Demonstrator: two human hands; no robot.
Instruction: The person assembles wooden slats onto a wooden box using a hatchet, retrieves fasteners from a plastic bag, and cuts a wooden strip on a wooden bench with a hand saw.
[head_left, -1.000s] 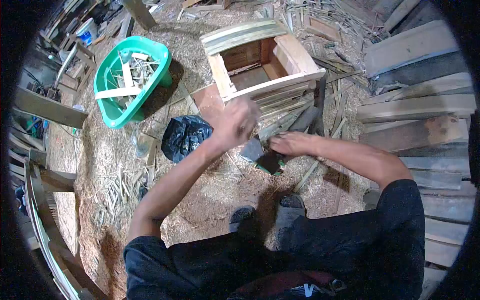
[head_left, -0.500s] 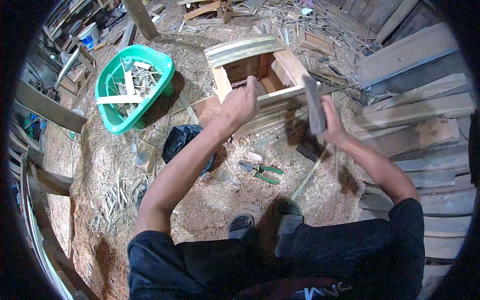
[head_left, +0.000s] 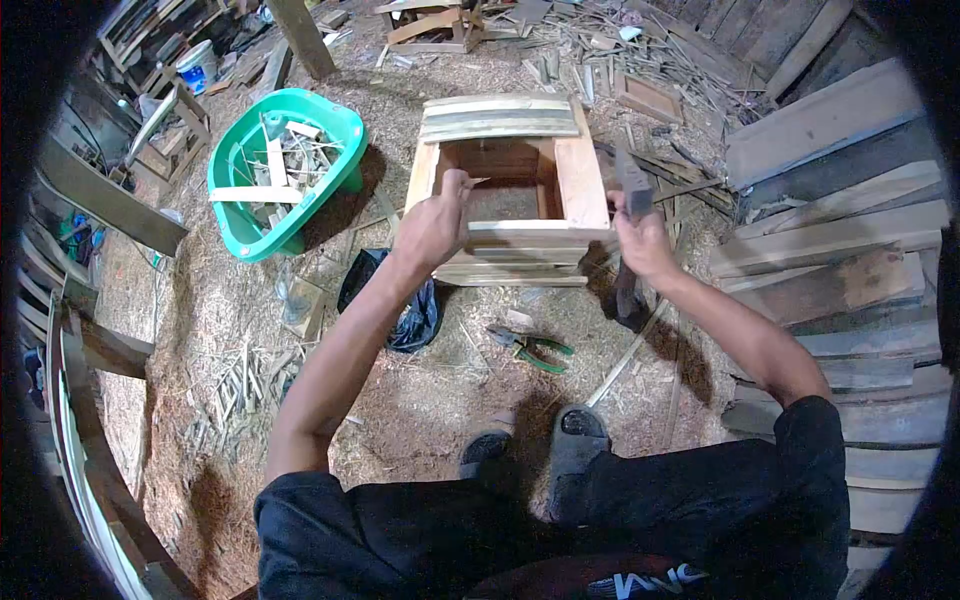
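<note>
Head view is showing a brown beam [head_left: 110,195] slanting in at far left, its end stopping short of a green tub [head_left: 346,122]. Wood scraps are filling the tub, and a pale strip [head_left: 256,194] is lying across it. Open sawdust floor [head_left: 400,420] is running down between this side and the sandals [head_left: 580,425]. Near the left front corner of a wooden box, a black plastic bag [head_left: 412,325] is lying crumpled.

The left hand [head_left: 430,230] is hovering by the box's left edge; I cannot tell how wide its fingers are standing or whether they are holding anything. The wooden box [head_left: 530,237] is standing in the middle, its opening facing up and its near edge running almost level. Between that edge and the sandals, pliers [head_left: 522,346] are lying on otherwise open ground.

Beside the box's right edge, the right hand [head_left: 645,245] is gripping a dark block [head_left: 636,188] raised upward. Loose scraps [head_left: 690,188] are narrowing the room farther right, where planks [head_left: 830,235] are lining the side.
</note>
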